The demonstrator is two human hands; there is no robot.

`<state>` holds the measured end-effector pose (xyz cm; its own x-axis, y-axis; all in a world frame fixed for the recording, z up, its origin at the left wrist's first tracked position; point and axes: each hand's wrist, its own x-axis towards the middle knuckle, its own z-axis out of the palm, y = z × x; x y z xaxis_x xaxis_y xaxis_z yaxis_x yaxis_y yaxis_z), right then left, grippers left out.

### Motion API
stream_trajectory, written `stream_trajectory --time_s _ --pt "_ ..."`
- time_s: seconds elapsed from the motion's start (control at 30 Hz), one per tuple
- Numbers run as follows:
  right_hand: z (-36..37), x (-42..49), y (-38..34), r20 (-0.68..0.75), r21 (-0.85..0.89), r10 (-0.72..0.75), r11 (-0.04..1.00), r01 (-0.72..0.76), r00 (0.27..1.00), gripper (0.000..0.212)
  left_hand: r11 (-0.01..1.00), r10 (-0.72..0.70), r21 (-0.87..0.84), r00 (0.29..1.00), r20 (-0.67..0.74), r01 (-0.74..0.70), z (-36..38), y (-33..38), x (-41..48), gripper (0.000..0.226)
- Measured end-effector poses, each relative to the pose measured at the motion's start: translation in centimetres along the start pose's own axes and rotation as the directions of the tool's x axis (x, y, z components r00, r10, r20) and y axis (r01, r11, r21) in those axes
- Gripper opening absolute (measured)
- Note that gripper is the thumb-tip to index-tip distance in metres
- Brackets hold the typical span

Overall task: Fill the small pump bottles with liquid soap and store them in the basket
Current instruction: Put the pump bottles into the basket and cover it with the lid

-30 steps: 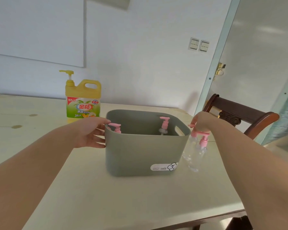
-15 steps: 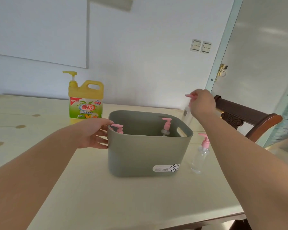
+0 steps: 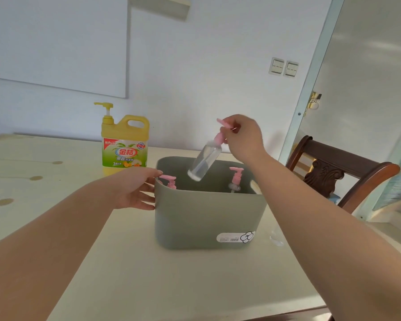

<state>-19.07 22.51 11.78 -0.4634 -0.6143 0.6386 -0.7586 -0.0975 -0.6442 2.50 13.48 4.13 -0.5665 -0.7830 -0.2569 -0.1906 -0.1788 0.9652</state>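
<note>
A second ago the right hand [image 3: 243, 137] was down at the two bottles standing beside the basket [image 3: 206, 218]. Now it has one of them in the air: the small pump bottle [image 3: 205, 162] hangs tilted over the basket's open top, base pointing down and inward, not yet below the rim. The grip is narrow, fingers pinched round the pink pump head, and the clear body dangles free beneath.

The left hand [image 3: 134, 191] hasn't budged. Its fingers lie relaxed against the basket's left wall, steadying it.

Two stored bottles [image 3: 236, 179] already stand inside, one by the left wall and one toward the right. The last bottle [image 3: 276, 238] is left on the table [image 3: 171, 286] just right of the basket, mostly hidden behind the forearm.

So this looks like the storing step, well along — one more bottle to go after this. How full the held bottle is, I can't tell.
</note>
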Motion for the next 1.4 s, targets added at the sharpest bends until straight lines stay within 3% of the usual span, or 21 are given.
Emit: stream_trajectory --time_s 0.1,0.33,0.47,0.63,0.93,1.0,1.17,1.4 --pt "1.8 -0.7 0.3 0.175 -0.077 0.044 0.997 -0.031 0.984 0.019 1.0 0.001 0.007 1.0 -0.003 -0.001 0.1 0.1 -0.1 0.017" --pt "5.6 -1.4 0.9 0.391 -0.365 0.166 0.931 -0.013 0.905 0.009 1.0 0.004 0.015 1.0 0.0 -0.004 0.0 0.0 -0.1 0.016" --pt "6.4 -1.6 0.9 0.427 -0.443 0.196 0.896 0.016 0.883 0.023 1.0 0.005 0.019 1.0 -0.003 -0.005 -0.1 0.0 0.0 0.017" --pt "6.8 -1.7 1.5 0.455 -0.472 0.216 0.881 0.028 0.864 0.01 1.0 -0.001 0.02 1.0 0.004 0.001 -0.2 -0.1 0.1 0.019" --pt "6.5 -1.6 1.2 0.488 -0.475 0.227 0.879 0.039 0.843 0.007 1.0 -0.009 0.023 1.0 -0.003 0.009 -0.2 0.0 0.0 0.021" --pt "6.0 -1.6 1.0 0.505 -0.472 0.241 0.881 0.031 0.828 0.014 1.0 -0.008 0.02 1.0 -0.008 0.008 -0.1 0.0 0.0 0.02" --pt "4.4 -0.8 1.3 0.423 -0.365 0.24 0.928 -0.079 0.874 0.024 1.0 -0.002 0.02 1.0 -0.014 0.002 0.0 -0.1 -0.1 0.021" --pt "-2.6 0.4 2.5 0.185 -0.285 0.216 0.945 -0.158 0.959 0.025 1.0 0.01 0.009 1.0 -0.017 -0.01 0.2 -0.2 -0.1 0.018"
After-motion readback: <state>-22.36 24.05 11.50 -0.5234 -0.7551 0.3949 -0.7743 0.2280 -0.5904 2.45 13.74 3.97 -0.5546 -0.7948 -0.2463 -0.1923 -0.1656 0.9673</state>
